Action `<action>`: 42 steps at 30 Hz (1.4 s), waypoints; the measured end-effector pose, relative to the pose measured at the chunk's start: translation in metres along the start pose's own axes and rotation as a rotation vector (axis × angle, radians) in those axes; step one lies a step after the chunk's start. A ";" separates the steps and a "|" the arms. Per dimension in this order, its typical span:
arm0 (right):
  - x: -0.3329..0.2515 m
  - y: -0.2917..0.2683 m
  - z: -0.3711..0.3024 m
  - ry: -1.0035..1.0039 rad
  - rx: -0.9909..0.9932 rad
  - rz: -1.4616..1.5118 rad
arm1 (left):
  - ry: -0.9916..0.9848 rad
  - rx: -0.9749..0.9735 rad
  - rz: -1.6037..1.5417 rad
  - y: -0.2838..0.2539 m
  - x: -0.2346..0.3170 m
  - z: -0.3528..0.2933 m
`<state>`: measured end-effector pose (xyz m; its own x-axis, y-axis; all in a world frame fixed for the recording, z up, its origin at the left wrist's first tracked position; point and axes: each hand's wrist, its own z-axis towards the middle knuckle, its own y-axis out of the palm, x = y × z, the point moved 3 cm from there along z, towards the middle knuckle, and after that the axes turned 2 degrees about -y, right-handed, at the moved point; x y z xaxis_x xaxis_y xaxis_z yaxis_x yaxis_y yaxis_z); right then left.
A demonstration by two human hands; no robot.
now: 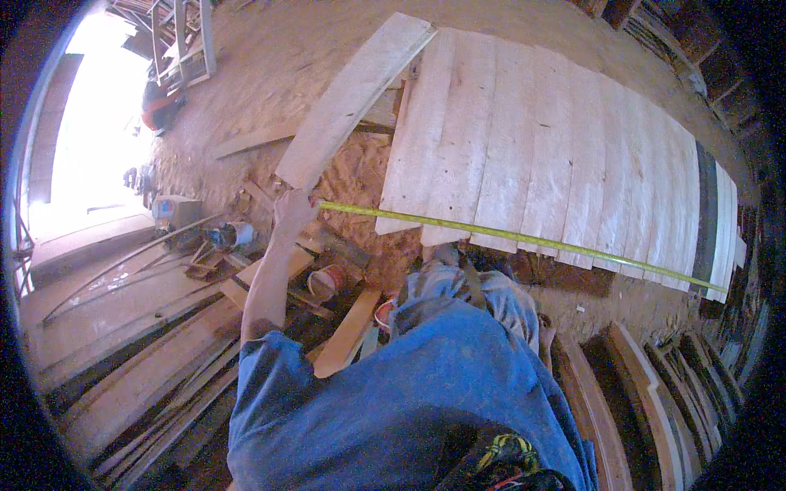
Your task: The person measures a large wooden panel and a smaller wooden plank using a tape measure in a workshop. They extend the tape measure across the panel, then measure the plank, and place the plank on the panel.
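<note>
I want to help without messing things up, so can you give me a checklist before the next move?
1. Left hand gripping the yellow tape: ok.
2. Tape stretched across the row of boards: ok, it crosses by their near ends.
3. Tape's far end hooked on: cannot tell, too small to see.
4. Slanting board lined up with the row: not ok, it angles away.
5. Near ends of the row even: not ok, they look stepped.
6. Right hand ready: cannot tell, it's out of view.

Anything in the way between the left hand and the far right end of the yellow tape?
Nothing visible: from the left hand, the yellow tape runs uncovered above brown ground, then over the near ends of the pale boards to its right end.
</note>
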<state>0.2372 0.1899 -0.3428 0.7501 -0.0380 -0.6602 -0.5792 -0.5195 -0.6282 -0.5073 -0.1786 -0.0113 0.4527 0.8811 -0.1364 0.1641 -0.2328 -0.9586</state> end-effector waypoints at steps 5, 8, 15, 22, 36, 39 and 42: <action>-0.017 -0.004 0.007 0.004 -0.053 0.027 | 0.032 0.085 0.088 0.005 -0.001 -0.012; -0.019 -0.007 0.011 0.005 -0.070 0.030 | 0.026 0.145 0.067 0.008 0.005 -0.017; -0.013 -0.005 0.018 -0.002 -0.085 0.007 | 0.089 0.231 0.095 0.011 0.008 -0.020; 0.001 -0.004 0.026 -0.001 -0.085 -0.046 | 0.084 0.198 0.082 0.017 0.005 -0.020; 0.002 0.001 0.032 0.093 -0.091 -0.042 | 0.048 0.219 0.049 0.016 0.005 -0.025; 0.021 0.000 0.032 0.030 -0.032 -0.107 | 0.067 0.194 0.019 0.020 0.008 -0.012; -0.028 -0.005 0.026 0.058 -0.084 -0.184 | 0.044 0.212 0.012 0.011 0.009 -0.022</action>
<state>0.2107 0.2159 -0.3326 0.8593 0.0165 -0.5112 -0.4038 -0.5916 -0.6979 -0.4825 -0.1823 -0.0178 0.4919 0.8590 -0.1418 -0.0276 -0.1474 -0.9887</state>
